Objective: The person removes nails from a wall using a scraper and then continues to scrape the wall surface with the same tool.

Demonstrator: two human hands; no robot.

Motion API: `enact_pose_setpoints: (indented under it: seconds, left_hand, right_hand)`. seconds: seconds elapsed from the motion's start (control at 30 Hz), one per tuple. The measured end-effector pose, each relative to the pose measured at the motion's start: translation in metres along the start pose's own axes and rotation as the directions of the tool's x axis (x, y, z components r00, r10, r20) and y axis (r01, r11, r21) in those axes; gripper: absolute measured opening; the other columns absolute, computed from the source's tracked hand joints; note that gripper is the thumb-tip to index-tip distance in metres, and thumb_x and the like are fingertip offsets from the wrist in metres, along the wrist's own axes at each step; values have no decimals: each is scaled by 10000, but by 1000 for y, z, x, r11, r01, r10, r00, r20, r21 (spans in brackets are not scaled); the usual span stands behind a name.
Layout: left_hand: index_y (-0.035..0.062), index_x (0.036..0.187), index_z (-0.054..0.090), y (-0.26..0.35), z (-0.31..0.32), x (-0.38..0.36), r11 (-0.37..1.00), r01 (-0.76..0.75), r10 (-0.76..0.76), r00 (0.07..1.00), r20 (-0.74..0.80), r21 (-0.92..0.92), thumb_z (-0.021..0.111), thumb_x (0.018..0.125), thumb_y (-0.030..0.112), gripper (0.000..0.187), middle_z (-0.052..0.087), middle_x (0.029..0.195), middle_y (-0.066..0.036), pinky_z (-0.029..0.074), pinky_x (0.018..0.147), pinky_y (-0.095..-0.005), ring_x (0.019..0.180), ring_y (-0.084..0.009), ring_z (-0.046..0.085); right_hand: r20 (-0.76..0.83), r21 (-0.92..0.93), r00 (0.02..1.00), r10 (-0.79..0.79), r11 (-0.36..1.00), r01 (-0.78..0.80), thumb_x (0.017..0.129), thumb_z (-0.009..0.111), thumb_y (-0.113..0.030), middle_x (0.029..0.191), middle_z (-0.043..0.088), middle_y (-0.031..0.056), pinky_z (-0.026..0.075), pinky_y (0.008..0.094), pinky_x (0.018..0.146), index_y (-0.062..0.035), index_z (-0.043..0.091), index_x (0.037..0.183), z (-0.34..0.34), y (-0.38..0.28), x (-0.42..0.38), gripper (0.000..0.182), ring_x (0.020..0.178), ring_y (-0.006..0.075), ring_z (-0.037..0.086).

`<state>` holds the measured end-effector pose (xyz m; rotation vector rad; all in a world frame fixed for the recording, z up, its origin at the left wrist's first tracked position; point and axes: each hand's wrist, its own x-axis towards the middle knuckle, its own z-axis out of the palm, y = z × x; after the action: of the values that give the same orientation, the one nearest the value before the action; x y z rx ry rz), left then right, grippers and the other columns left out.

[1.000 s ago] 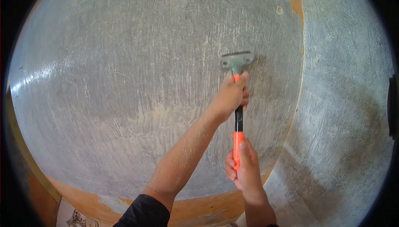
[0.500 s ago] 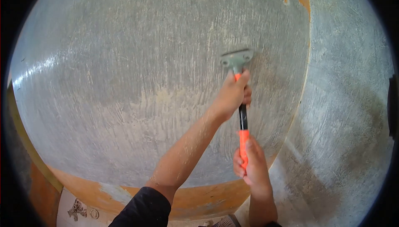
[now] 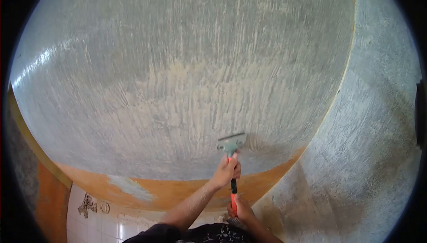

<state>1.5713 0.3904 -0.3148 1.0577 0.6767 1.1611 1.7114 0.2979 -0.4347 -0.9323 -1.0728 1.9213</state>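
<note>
A long-handled scraper (image 3: pixel 231 144) with a wide grey-green head and an orange and black handle is held against the lower part of the grey, streaked wall (image 3: pixel 147 78). My left hand (image 3: pixel 225 172) is wrapped round the upper handle, just below the head. Lower down, my right hand (image 3: pixel 240 209) grips the orange end of the handle. The blade edge points up and lies at or very near the wall; exact contact is hard to see. Pale dust clings to my left forearm.
An orange band (image 3: pixel 178 192) runs along the wall's foot. On the right a second grey wall (image 3: pixel 378 123) meets it at a corner. White floor tiles (image 3: pixel 86 225) show below, with a crumpled rag-like thing (image 3: pixel 87 204) and a small ring (image 3: pixel 105 207) on them.
Both hands and the scraper have moved down the wall and slightly left, from mid-wall to near the orange band. The view has shifted a little. Both grips stay the same.
</note>
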Motion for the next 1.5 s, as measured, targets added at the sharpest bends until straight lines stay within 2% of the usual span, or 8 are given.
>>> enact_pose_setpoints:
  seconds: [0.17, 0.27, 0.5, 0.7, 0.9, 1.1, 1.33, 1.5]
  left_hand:
    - [155, 1214, 361, 65, 19, 10, 991, -108, 114, 990, 87, -76, 319, 1064, 447, 331, 349, 602, 16, 363, 509, -272, 479, -97, 341]
    - [160, 1220, 364, 69, 18, 7, 990, -109, 118, 987, 111, -87, 315, 1062, 461, 344, 344, 604, 12, 358, 504, -268, 474, -93, 331]
    - [166, 1245, 361, 17, 11, 10, 1000, -6, 6, 995, 101, -5, 303, 1063, 476, 364, 335, 601, 12, 365, 492, -265, 471, -88, 344]
    - [181, 1253, 365, 72, 47, 37, 998, -53, 62, 967, 246, -40, 304, 1063, 476, 355, 329, 598, 21, 369, 494, -261, 460, -86, 339]
    - [194, 1265, 377, 123, 78, 62, 985, -78, 131, 920, 370, -154, 313, 1063, 472, 350, 305, 589, 32, 336, 478, -270, 448, -84, 303]
    - [192, 1278, 375, 91, 68, 53, 984, -1, 65, 931, 359, -177, 319, 1059, 489, 374, 276, 575, 43, 316, 485, -275, 437, -74, 265]
    - [191, 1276, 377, 115, 84, 65, 979, -15, 98, 910, 403, -205, 296, 1062, 493, 379, 267, 584, 55, 308, 494, -278, 451, -72, 259]
    - [190, 1285, 377, 100, 77, 59, 965, 49, 68, 902, 425, -258, 282, 1064, 492, 386, 270, 595, 58, 301, 498, -274, 460, -67, 253]
  right_hand:
    - [53, 37, 994, -97, 995, 95, 1022, 371, -554, 626, 452, 45, 381, 285, 464, -30, 489, 1296, 32, -70, -14, 604, 466, 142, 440]
    - [160, 121, 972, -171, 981, 152, 1043, 374, -492, 665, 468, 53, 365, 266, 444, -36, 437, 1365, 41, -82, -21, 562, 449, 120, 420]
    - [93, 282, 984, -151, 952, 119, 1053, 367, -452, 637, 449, 45, 371, 290, 451, -40, 453, 1325, 15, -17, -10, 501, 444, 127, 399]
    - [12, 162, 984, -179, 971, 175, 1029, 373, -528, 601, 422, 33, 372, 305, 435, -53, 478, 1265, 30, -93, -26, 541, 415, 121, 371]
    - [-42, 141, 958, -283, 948, 286, 1048, 351, -485, 597, 418, 18, 354, 269, 422, -51, 492, 1226, 49, -161, -37, 490, 425, 98, 363]
    - [-93, 83, 970, -223, 969, 231, 1043, 324, -526, 582, 406, 25, 369, 297, 423, -57, 485, 1220, 41, -122, -37, 526, 410, 107, 354]
    - [-136, -52, 938, -318, 948, 314, 1047, 312, -523, 575, 400, 25, 353, 272, 407, -57, 483, 1208, 46, -157, -36, 522, 405, 98, 343]
    - [-186, -54, 944, -274, 962, 269, 1048, 305, -525, 573, 395, 20, 344, 270, 396, -55, 491, 1194, 46, -144, -41, 526, 404, 93, 341]
